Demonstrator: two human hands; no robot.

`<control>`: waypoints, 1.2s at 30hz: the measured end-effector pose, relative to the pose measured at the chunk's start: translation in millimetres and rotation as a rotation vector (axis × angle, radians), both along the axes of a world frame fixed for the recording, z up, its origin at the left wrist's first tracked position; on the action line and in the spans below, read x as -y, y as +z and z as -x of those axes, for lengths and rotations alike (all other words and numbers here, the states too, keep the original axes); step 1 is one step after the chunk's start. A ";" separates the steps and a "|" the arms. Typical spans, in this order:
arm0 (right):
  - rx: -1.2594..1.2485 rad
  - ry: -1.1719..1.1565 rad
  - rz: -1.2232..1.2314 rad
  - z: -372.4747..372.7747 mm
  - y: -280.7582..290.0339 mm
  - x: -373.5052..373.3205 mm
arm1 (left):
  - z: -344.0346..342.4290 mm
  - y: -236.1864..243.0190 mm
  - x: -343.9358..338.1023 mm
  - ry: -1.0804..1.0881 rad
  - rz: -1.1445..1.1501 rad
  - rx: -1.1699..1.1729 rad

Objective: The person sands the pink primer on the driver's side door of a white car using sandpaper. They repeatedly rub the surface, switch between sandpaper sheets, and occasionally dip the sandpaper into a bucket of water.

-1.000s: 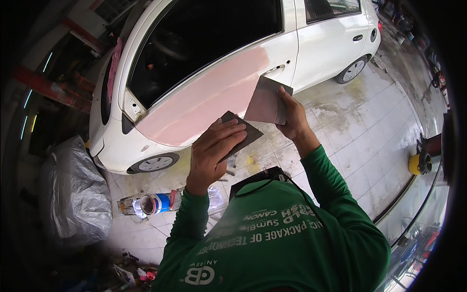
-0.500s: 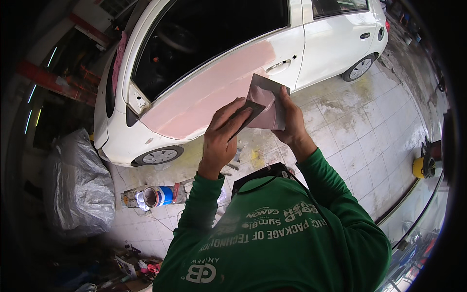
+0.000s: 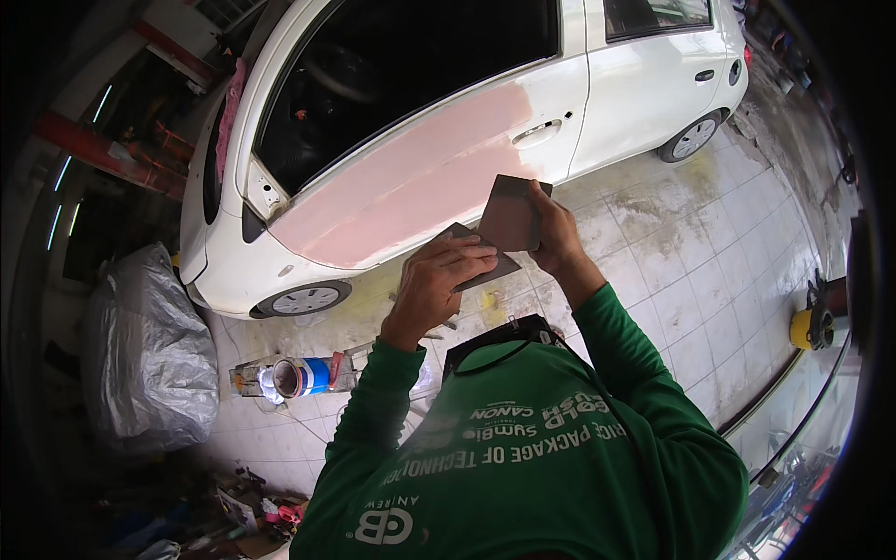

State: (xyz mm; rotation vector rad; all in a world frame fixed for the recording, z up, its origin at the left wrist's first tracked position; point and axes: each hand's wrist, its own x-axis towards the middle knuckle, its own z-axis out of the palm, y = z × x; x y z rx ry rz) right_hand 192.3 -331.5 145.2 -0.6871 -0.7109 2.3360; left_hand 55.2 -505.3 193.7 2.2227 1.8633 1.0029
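My left hand (image 3: 427,291) is closed on a dark, flat putty spreader (image 3: 495,273), fingers laid across its upper face. Beside it, my right hand (image 3: 564,247) pinches a second square, grey-brown putty spreader (image 3: 510,213) by its right edge, thumb on the near face. The two plates meet or overlap at their lower corners; whether they touch, I cannot tell. No pink putty shows on the faces turned to me. Beyond my hands stands a white car (image 3: 635,93), its front door covered by a broad, smooth pink filler patch (image 3: 397,182).
An open can with a blue label (image 3: 315,375) sits on a low stand at left. Silver sheeting (image 3: 154,350) covers something behind it. Tools and clutter (image 3: 247,513) lie lower left. A yellow and black container (image 3: 812,325) and another car's glass (image 3: 793,439) are at right.
The right spreader has turned, so the pink putty on it no longer shows. The left spreader has tilted flatter and swung lower, against or under the other plate.
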 end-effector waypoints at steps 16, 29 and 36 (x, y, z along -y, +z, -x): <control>-0.191 0.128 -0.027 4.1 24.2 22.5 | 42.8 -12.4 -4.8 0.334 -0.259 0.014; 0.211 0.236 -0.806 -10.4 52.0 35.3 | 32.1 22.8 -4.5 0.162 -0.176 0.009; 0.032 -0.056 0.001 -9.0 0.4 -12.2 | -0.1 -2.7 12.3 0.002 -0.037 -0.064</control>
